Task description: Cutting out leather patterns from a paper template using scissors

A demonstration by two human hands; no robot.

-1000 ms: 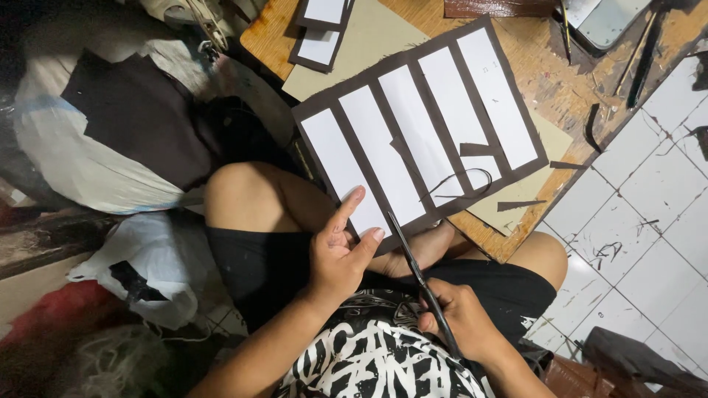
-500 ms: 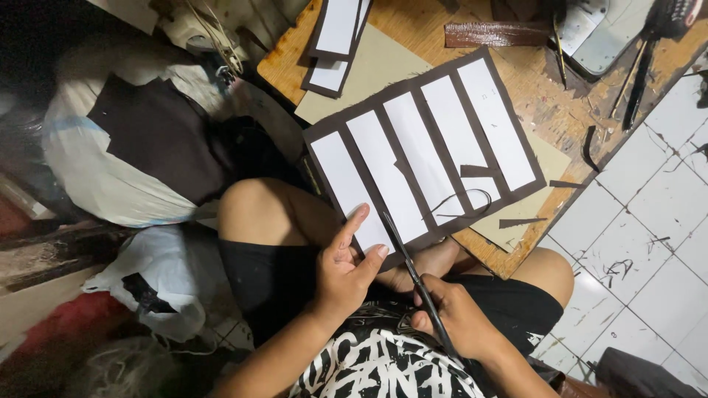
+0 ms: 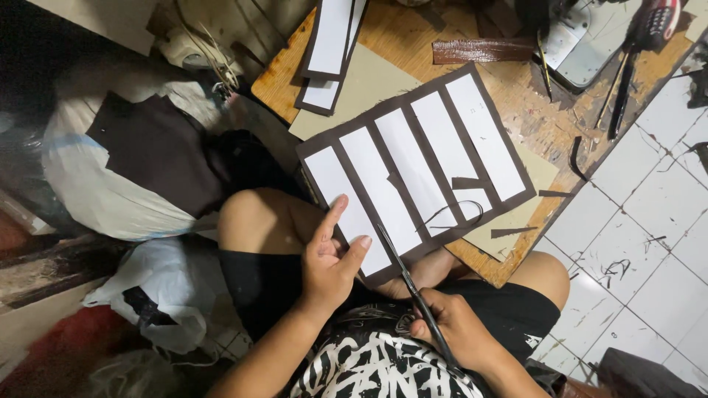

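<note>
Item: dark sheet with white strips [image 3: 417, 169], lying partly on the wooden bench [image 3: 413, 37], near edge over my lap. Left hand [image 3: 332, 262]: fingers pinch the sheet's near corner, forefinger raised. Right hand [image 3: 453, 332]: fingers closed round black scissors [image 3: 409, 284], blades at the sheet's edge.

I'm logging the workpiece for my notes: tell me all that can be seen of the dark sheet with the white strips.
The dark sheet is a flat dark-brown rectangle, like thin leather or card, bearing five white paper-like strips side by side. It lies tilted, partly on the wooden board, its near end over the lap. The left hand grips its near edge; scissors in the right hand cut between two strips. Thin trimmings lie on it.
</note>
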